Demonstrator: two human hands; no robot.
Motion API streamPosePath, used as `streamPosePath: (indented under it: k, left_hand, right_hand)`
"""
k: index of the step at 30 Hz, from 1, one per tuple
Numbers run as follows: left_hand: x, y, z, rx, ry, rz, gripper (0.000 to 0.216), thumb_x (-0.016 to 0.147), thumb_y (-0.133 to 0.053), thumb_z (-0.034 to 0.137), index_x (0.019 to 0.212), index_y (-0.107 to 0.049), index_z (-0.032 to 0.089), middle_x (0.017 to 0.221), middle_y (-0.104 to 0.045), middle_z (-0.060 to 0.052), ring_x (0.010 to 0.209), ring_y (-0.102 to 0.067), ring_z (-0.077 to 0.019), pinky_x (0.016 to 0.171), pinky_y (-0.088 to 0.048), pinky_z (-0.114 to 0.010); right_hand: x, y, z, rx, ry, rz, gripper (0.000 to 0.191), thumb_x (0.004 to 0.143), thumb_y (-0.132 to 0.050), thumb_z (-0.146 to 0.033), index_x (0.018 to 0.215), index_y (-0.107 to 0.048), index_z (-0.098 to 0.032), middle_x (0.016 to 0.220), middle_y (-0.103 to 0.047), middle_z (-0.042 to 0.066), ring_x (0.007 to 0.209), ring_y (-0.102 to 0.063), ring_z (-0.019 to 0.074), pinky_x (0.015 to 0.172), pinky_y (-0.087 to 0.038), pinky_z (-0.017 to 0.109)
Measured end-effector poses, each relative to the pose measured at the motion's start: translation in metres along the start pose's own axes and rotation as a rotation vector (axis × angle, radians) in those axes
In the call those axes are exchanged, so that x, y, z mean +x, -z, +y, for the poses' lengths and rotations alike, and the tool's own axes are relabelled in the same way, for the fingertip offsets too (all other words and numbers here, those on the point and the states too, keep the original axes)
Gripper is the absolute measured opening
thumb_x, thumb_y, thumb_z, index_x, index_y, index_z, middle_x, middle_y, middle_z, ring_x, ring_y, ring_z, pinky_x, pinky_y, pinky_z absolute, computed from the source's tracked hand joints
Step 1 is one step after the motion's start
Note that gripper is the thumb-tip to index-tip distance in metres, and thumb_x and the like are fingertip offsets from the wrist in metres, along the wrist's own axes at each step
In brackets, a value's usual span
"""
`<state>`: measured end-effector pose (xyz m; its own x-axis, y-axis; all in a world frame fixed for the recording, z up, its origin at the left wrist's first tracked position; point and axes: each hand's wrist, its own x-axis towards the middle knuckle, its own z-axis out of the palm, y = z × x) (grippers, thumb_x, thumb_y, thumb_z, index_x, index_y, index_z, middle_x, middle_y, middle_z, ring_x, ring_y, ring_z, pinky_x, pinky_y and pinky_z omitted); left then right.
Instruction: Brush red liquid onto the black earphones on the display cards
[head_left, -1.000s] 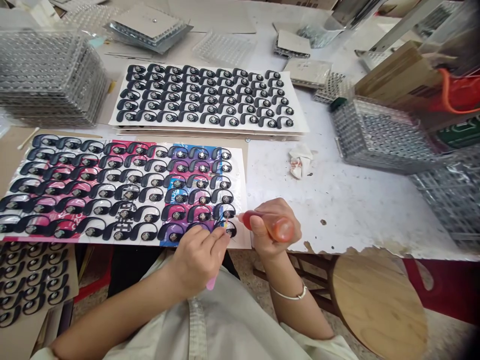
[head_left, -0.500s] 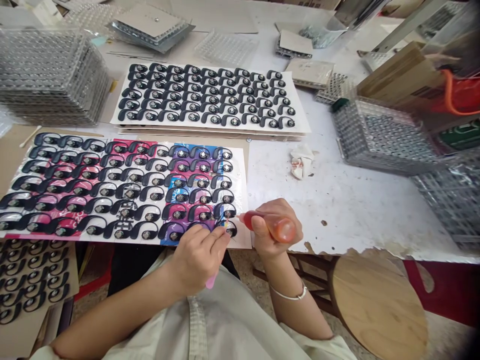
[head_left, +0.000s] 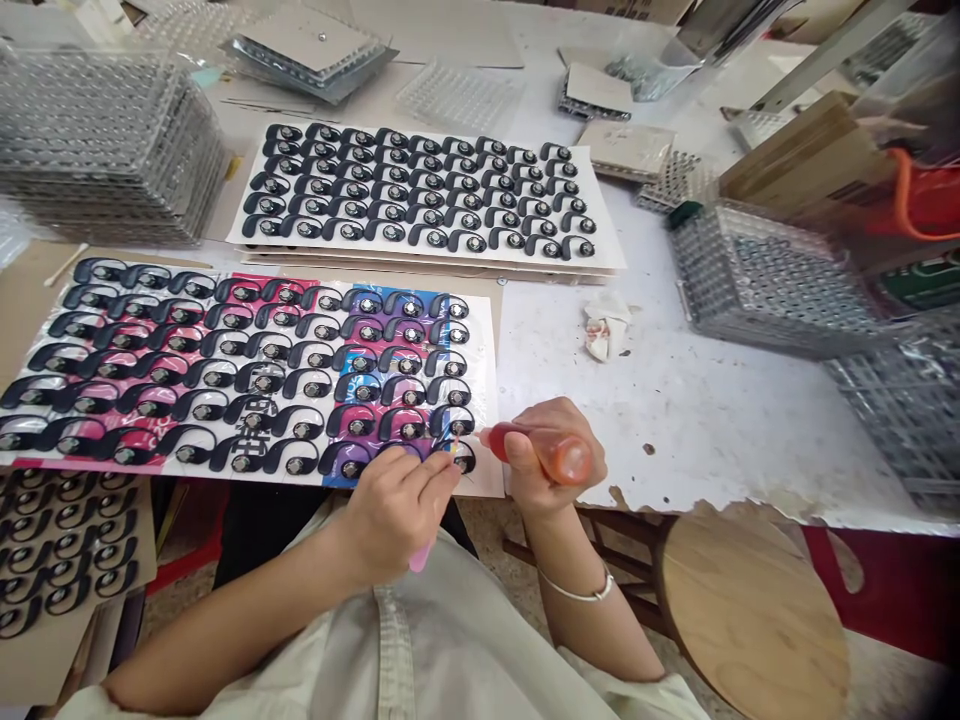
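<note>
My right hand (head_left: 555,460) is wrapped round a translucent red-orange squeeze bottle (head_left: 571,460), its narrow tip pointing left at the near right corner of a printed sheet (head_left: 486,400). Rows of black ear-hook-shaped pieces (head_left: 403,428), each with a small silvery round part, lie on this sheet. Beside the bottle's tip, my left hand (head_left: 401,505) is closed on a slim tool with a pink end (head_left: 420,558); the fingers hide most of it, so its kind is unclear. Both hands are at the last pieces of the nearest rows.
Behind lies a stack of white sheets (head_left: 611,255) bearing similar black pieces. Clear plastic trays (head_left: 112,150) are piled at the left, more trays (head_left: 772,280) at the right. Crumpled tissue (head_left: 606,325) lies on the white table. A round wooden stool (head_left: 754,620) stands below its edge.
The view has shifted slightly, with the far things a little to the right. Both hands keep their grips and nearly the same places.
</note>
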<state>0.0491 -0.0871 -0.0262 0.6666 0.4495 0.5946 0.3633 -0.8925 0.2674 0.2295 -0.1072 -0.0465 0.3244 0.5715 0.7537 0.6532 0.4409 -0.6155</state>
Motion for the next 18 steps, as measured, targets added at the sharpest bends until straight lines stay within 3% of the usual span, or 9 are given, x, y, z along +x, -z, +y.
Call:
streamPosePath:
  k: [10,18]
  left_hand:
    - [-0.003,-0.001,-0.003,-0.065,0.017,0.015,0.013,0.085,-0.053,0.003,0.092,-0.063,0.008,0.089,-0.074,-0.010,0.058,-0.063,-0.0155,0.052,-0.045,-0.031]
    - [0.001,0.004,-0.015,-0.299,0.161,-0.050,0.017,0.088,-0.049,0.008,0.093,-0.063,0.015,0.091,-0.074,-0.005,0.066,-0.067,-0.0130,0.063,-0.050,-0.027]
  right_hand:
    - [-0.003,0.001,0.003,0.022,-0.021,0.003,0.008,0.075,-0.067,-0.022,0.074,-0.059,-0.020,0.063,-0.059,0.000,0.056,-0.053,0.0137,0.049,-0.042,0.031]
    - [-0.003,0.002,0.003,0.011,-0.035,-0.024,0.009,0.077,-0.065,-0.025,0.073,-0.059,-0.021,0.062,-0.058,-0.001,0.055,-0.053,0.0141,0.049,-0.042,0.031]
